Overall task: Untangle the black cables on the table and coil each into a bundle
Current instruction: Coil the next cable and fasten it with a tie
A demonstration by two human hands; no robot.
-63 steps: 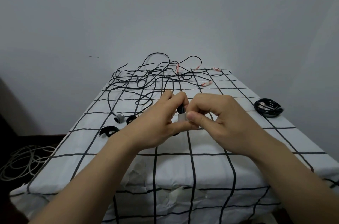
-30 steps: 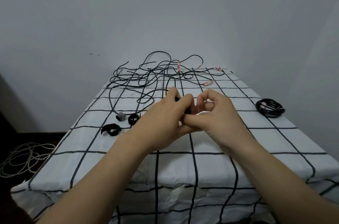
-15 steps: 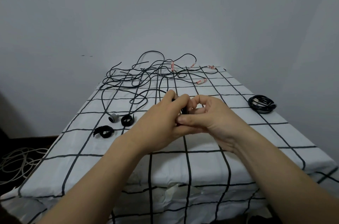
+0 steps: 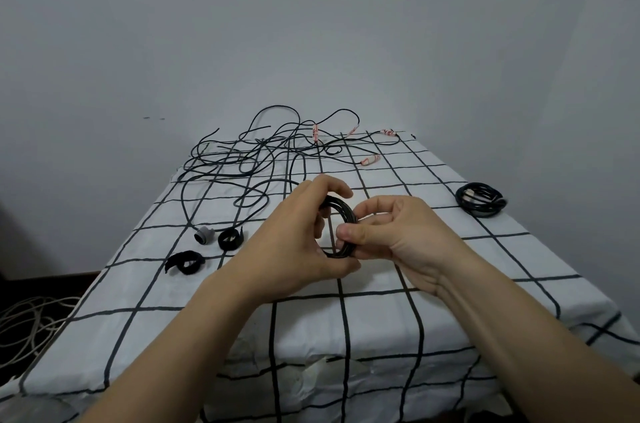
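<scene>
A moment ago my fingers hid the cable; now the coil (image 4: 341, 226) shows as an open ring above the bench (image 4: 433, 291). My left hand (image 4: 298, 242) is clasped round its near side and my right hand (image 4: 394, 232) pinches its right edge. I judge this bundle nearly done. The tangle (image 4: 256, 159) lies beyond the coil, the finished bundle (image 4: 479, 199) well to its right.

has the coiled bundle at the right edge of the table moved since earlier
No. The finished bundle lies by the same grid square at the tablecloth right edge.
</scene>
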